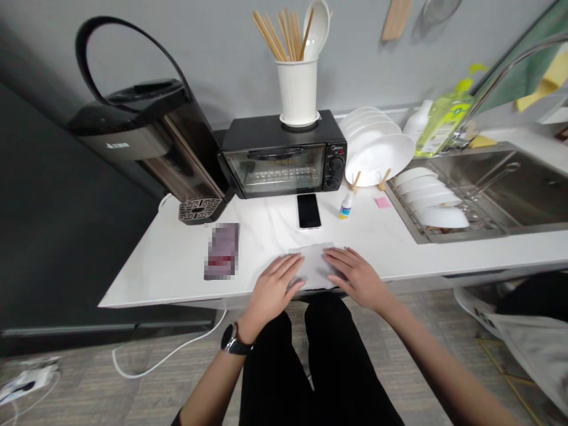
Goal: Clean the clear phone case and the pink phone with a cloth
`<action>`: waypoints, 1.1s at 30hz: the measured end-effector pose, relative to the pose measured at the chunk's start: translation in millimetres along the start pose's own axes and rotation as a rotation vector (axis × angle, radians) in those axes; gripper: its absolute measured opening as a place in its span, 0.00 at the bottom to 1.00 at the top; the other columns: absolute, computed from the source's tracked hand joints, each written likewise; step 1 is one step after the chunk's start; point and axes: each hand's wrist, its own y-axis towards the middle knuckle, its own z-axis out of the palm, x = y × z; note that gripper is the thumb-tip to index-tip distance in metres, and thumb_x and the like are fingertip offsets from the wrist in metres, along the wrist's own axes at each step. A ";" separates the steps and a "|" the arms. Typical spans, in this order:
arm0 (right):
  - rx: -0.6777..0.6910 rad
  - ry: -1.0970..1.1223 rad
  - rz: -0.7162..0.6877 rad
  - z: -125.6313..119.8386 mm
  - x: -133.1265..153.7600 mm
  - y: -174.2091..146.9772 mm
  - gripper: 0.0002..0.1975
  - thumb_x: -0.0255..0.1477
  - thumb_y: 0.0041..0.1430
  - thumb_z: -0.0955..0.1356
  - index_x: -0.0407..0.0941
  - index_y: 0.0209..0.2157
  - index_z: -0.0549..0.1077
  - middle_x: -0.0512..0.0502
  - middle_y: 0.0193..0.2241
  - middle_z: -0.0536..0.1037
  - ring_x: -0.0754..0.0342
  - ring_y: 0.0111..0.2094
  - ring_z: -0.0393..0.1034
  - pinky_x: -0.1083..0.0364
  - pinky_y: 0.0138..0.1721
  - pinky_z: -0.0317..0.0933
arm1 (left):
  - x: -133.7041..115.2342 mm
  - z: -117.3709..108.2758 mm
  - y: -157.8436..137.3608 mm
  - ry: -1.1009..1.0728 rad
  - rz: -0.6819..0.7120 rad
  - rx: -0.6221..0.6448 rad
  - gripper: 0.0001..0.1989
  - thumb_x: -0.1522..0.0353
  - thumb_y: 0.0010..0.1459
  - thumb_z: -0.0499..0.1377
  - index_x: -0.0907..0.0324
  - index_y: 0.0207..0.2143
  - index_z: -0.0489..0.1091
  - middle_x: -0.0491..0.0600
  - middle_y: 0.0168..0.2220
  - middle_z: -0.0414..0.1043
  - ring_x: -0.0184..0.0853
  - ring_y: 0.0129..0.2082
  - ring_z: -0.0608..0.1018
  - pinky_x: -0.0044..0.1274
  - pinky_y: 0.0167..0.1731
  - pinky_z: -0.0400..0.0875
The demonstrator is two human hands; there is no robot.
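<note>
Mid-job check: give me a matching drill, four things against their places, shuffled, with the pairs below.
1. white sheet
2. phone
3. chopsticks
4. bowls

A. at the left end of the sink
B. in the white cup
C. between the left hand and right hand
D. in front of the oven

Pairs: 1-C, 2-D, 3-B, 4-A
</note>
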 end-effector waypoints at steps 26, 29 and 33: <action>-0.333 0.368 0.269 -12.1 -66.5 93.6 0.21 0.48 0.70 0.64 0.45 0.49 0.71 0.40 0.41 0.81 0.45 0.42 0.75 0.47 0.47 0.69 | 18.4 -23.5 25.8 -0.132 0.037 0.107 0.35 0.56 0.72 0.55 0.44 0.76 0.47 0.53 0.77 0.49 0.44 0.76 0.57 0.45 0.72 0.54; -0.122 0.392 0.149 -13.3 -26.0 66.4 0.17 0.45 0.70 0.65 0.46 0.49 0.72 0.48 0.34 0.80 0.50 0.33 0.74 0.53 0.39 0.68 | 1.7 -26.5 33.1 -0.223 -0.035 -0.084 0.37 0.59 0.73 0.54 0.50 0.77 0.41 0.58 0.70 0.64 0.41 0.64 0.75 0.35 0.63 0.70; 0.060 0.323 0.075 -10.7 11.0 29.7 0.20 0.43 0.74 0.63 0.48 0.59 0.65 0.45 0.45 0.82 0.48 0.39 0.78 0.52 0.43 0.67 | -21.4 -29.9 47.0 -0.117 -0.030 -0.095 0.15 0.60 0.75 0.51 0.53 0.59 0.67 0.49 0.48 0.82 0.37 0.40 0.85 0.27 0.40 0.76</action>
